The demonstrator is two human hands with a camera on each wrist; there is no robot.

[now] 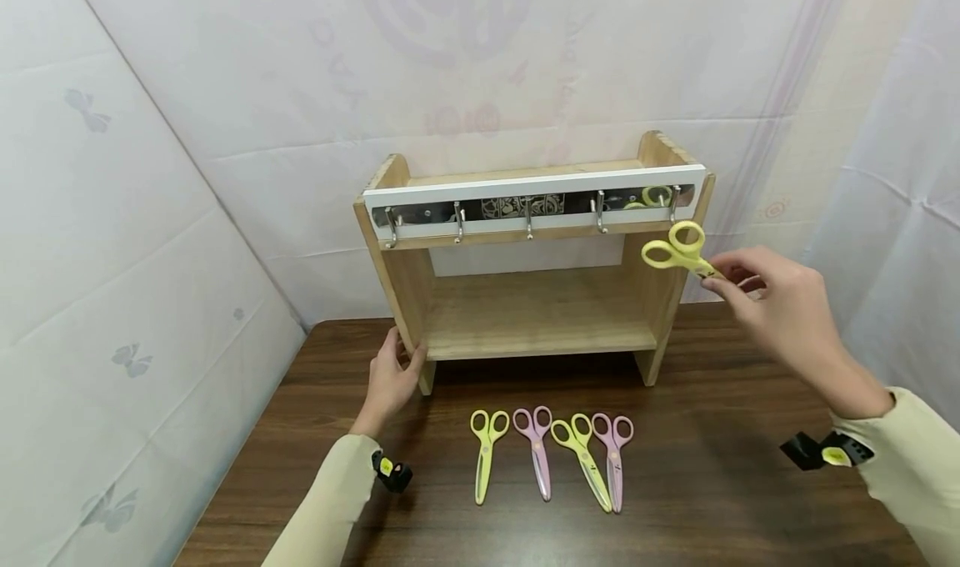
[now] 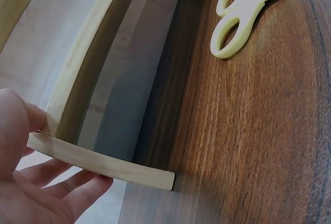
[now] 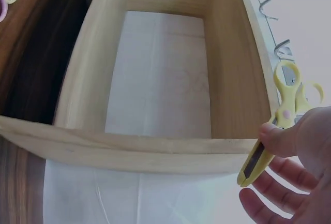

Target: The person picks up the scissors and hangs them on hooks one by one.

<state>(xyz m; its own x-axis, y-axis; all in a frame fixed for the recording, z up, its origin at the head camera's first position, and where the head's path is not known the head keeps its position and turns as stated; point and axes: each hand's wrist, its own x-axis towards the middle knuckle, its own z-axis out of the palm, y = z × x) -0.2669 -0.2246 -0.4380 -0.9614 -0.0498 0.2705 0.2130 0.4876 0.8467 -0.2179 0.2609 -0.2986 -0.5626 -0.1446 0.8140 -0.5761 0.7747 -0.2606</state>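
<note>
My right hand (image 1: 783, 300) pinches a pair of yellow scissors (image 1: 691, 258) by the blades, between thumb and fingers. Their handle loops point up and left, just below the rightmost hook (image 1: 675, 203). That hook belongs to a white-edged hook rack (image 1: 450, 192) across the front of a wooden shelf (image 1: 540, 308). In the right wrist view, one loop of the scissors (image 3: 286, 114) overlaps the hook end of the rack. Down at the shelf's left side panel (image 2: 103, 163), my left hand (image 2: 46, 180) holds the wood, thumb on one side and fingers on the other.
On the brown table (image 1: 330, 400) in front of the shelf lie two yellow scissors (image 1: 486, 450) and two pink scissors (image 1: 536, 446) in a row, handles toward the shelf. Patterned white cloth (image 1: 225, 92) hangs behind and at both sides.
</note>
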